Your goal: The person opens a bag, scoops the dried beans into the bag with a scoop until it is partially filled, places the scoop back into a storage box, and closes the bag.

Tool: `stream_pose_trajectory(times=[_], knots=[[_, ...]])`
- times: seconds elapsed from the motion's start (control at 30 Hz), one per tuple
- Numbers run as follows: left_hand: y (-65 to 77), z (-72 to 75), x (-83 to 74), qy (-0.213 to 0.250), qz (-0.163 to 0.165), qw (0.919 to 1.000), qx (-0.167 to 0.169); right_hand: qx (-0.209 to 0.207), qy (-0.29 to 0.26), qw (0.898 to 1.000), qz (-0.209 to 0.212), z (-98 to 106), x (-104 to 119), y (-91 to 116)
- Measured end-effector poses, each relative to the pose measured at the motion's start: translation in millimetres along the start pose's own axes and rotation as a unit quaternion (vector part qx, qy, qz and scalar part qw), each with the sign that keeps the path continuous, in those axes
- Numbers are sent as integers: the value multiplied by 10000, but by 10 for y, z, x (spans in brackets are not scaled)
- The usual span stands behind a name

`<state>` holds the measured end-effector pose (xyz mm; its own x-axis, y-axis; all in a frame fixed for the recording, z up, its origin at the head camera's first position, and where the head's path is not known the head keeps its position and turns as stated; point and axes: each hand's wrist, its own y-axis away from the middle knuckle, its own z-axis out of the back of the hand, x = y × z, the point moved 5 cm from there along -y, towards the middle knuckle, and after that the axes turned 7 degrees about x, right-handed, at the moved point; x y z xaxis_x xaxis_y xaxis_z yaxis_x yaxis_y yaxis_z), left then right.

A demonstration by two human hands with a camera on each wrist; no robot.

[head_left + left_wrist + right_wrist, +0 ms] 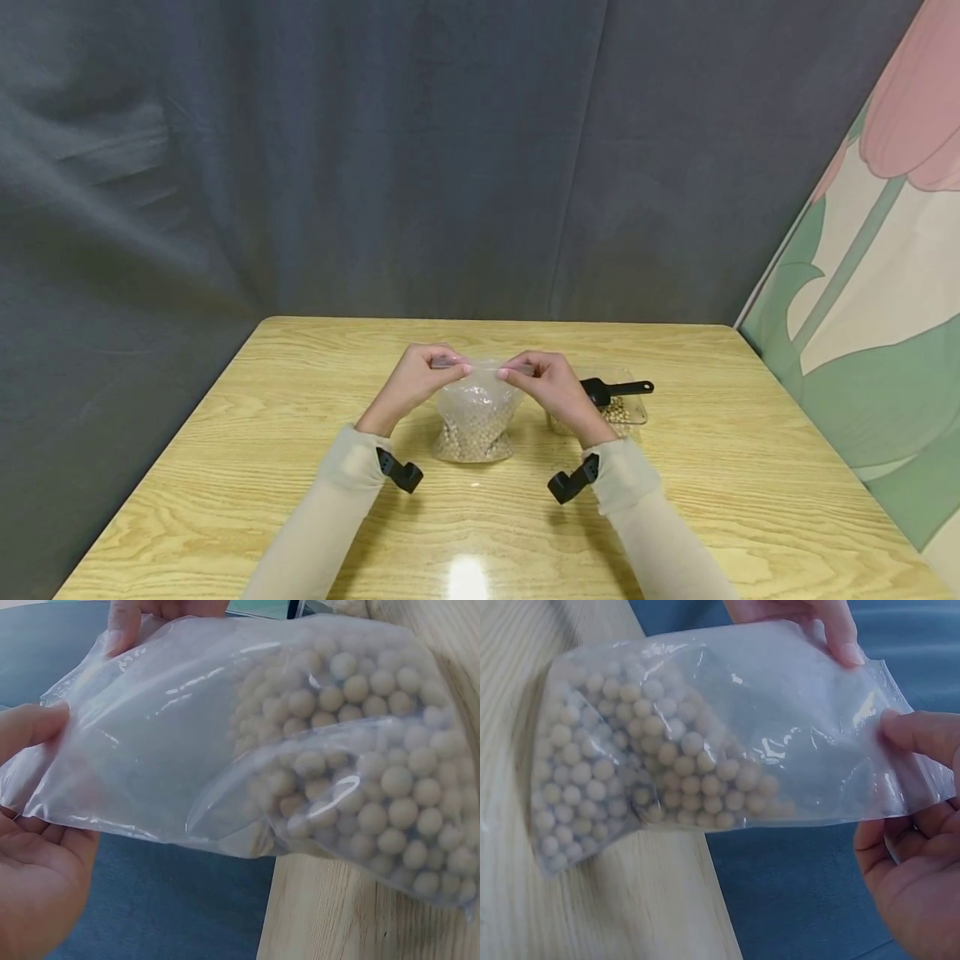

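Observation:
A clear plastic zip bag (pixel 478 417) stands upright on the table, its lower part filled with small round beige balls (pixel 397 817) that look like dried beans. My left hand (pixel 422 379) pinches the bag's top edge on the left between thumb and fingers. On the right side of that same edge, my right hand (pixel 551 385) pinches it likewise, the two thumbs a short gap apart. Both wrist views show the thumbs lying on the near face of the film with fingers behind it. Whether the top seam is closed cannot be told.
Right of the bag, partly behind my right forearm, is a clear plastic box (pixel 637 410) with more beige balls in it. A black scoop (pixel 611 390) lies across it, handle pointing right. The wooden table (pixel 300 417) ends at a dark curtain (pixel 420 167).

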<state>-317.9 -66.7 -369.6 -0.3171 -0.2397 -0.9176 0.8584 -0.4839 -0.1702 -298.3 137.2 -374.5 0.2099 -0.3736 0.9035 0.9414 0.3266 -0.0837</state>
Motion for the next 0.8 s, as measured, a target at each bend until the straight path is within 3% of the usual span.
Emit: stream_pose_trajectory(times=[0.3,0.8], knots=[[30,48,7,97,-318,9994,86,176,165,9997,-30,12,57,-45],[33,93,16,-86,-89,9998,-168,385,516,9977,216,-90,194,-250]])
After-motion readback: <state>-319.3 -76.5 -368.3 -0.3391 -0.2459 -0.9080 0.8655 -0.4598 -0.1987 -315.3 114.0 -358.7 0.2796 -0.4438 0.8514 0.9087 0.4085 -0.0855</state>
